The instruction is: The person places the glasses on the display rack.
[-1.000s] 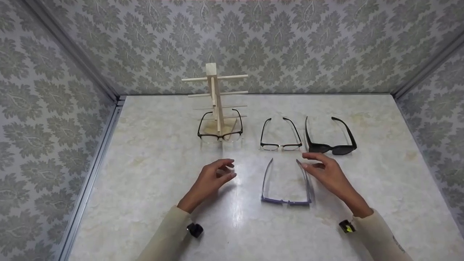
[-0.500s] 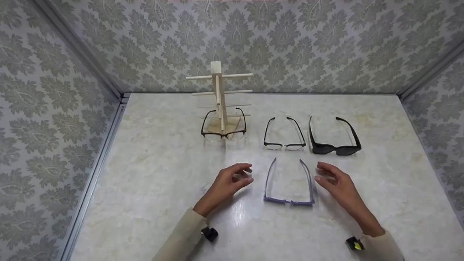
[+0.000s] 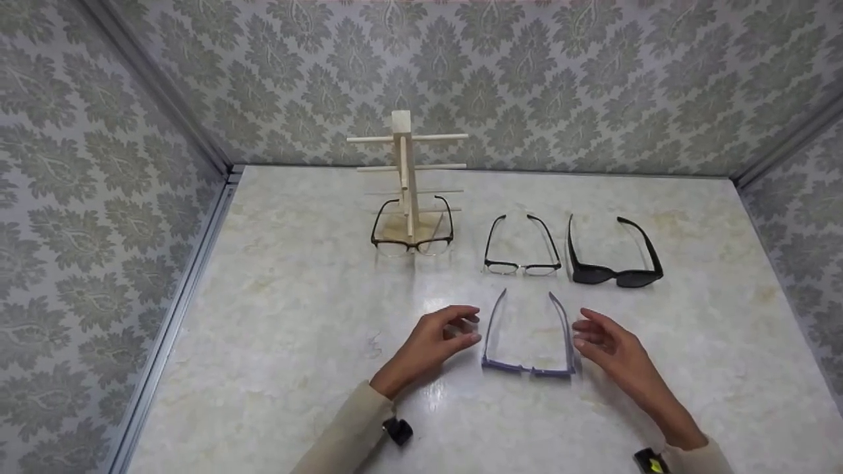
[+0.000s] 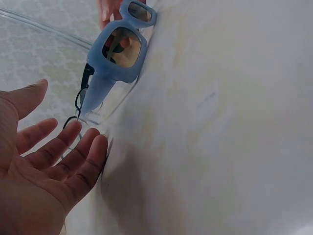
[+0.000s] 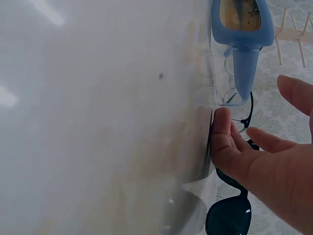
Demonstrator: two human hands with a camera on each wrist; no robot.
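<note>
A pair of thick-rimmed blue glasses [image 4: 110, 73] sits on a pale, marbled tabletop [image 3: 296, 316], between a person's two hands. The frame is smooth and chunky, light blue up close and more lavender from above, with squarish, round-cornered rims around see-through lenses that look brownish. Its front is the part nearest the person; both arms are unfolded and point away, broad beside the lenses and tapering to slim tips.

The left hand [image 3: 440, 337] is just beside the left arm of the frame, the right hand [image 3: 612, 345] just beside the right arm. Both have relaxed, gently bent fingers with thumbs apart, and grip nothing; the head view shows a small gap on each side.

Beyond the blue pair lie black-browed glasses [image 3: 543, 266] and, to their right, chunky black sunglasses [image 3: 637, 279]. Farther left stands a pegged wooden stand [image 3: 406, 158], with dark-framed glasses [image 3: 377, 242] at its lower part. Behind is leaf-patterned wallpaper [image 3: 527, 79] in grey-green
</note>
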